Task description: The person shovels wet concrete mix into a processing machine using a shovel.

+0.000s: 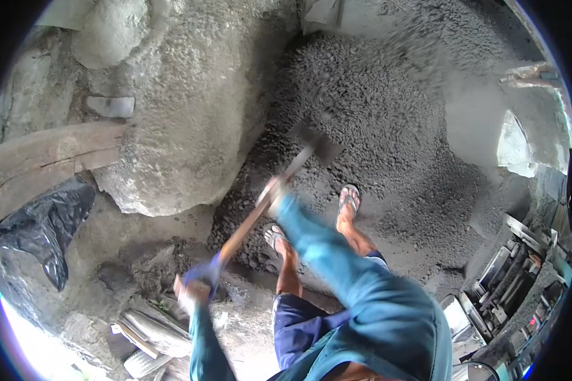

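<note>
A long-handled hoe (246, 223) slants across the middle of the view, blurred by motion. Its wide dark blade (319, 143) hangs over grey, lumpy gravel mix (375, 108). My right hand (273, 193) is wrapped round the wooden shaft a short way below the blade. Lower left, my left hand (194, 293) grips the rear end of the handle, beside a blue part (203, 274) that is smeared. Both arms wear teal sleeves. My feet, in flip-flops, stand on the ground at the near edge of the gravel.
A large pale rock (184, 108) rises to the left of the gravel, with a wooden beam (57, 155) and a black plastic bag (47, 222) beyond. Mixed scrap (508, 276) lies at right. Planks and a tyre (143, 363) sit lower left.
</note>
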A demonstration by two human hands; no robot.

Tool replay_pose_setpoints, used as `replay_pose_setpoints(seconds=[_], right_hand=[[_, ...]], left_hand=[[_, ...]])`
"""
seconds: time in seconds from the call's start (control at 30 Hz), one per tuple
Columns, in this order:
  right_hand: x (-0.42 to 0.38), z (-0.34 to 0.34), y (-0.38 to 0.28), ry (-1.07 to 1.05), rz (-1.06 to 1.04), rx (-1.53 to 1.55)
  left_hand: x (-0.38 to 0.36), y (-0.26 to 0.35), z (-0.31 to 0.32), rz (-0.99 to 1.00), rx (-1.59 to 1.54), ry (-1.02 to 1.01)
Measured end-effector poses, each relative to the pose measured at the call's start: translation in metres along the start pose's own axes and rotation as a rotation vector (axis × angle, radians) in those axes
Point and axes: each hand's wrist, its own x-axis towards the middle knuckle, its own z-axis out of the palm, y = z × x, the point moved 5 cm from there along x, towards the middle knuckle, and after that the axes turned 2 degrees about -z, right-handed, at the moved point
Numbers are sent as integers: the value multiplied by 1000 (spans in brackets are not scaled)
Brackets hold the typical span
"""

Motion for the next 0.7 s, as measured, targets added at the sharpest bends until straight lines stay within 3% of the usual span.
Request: replay_pose_setpoints(seconds=[0.03, 0.07, 0.1, 0.17, 0.23, 0.27, 0.37, 0.43, 0.5, 0.53, 0.57, 0.6, 0.67, 0.7], right_hand=[[56, -62, -6, 121, 183, 391], [107, -120, -17, 297, 322, 720], [112, -128, -10, 426, 383, 733], [68, -125, -21, 559, 408, 731], [53, -137, 10, 513, 424, 722], [38, -142, 16, 561, 443, 719], [-19, -156, 14, 549, 394, 788], [-63, -175, 12, 640, 361, 856], [-131, -184, -46, 769, 375, 913], [-146, -203, -31, 676, 267, 966], [-171, -222, -43, 753, 225, 866], [-208, -232, -76, 923, 206, 832], [-232, -298, -59, 877, -81, 755], [-280, -294, -121, 947, -80, 995]], left_hand=[[0, 24, 83, 354, 117, 25], [4, 25, 133, -97, -241, -127], [-8, 35, 146, -227, -310, -96], [-18, 11, 135, -223, -289, 25], [-12, -35, 116, -263, -395, 86], [-32, -39, 108, -348, -373, -11], [-48, -49, 85, -365, -294, 141], [-64, -41, 77, -369, -239, 104], [-56, -57, 72, -382, -186, -5], [-54, -66, 73, -393, -183, -175], [-56, -63, 84, -400, -171, -351], [-73, -47, 98, -472, -140, -386], [-97, -22, 138, -486, -59, -564], [-105, -13, 162, -493, -72, -661]])
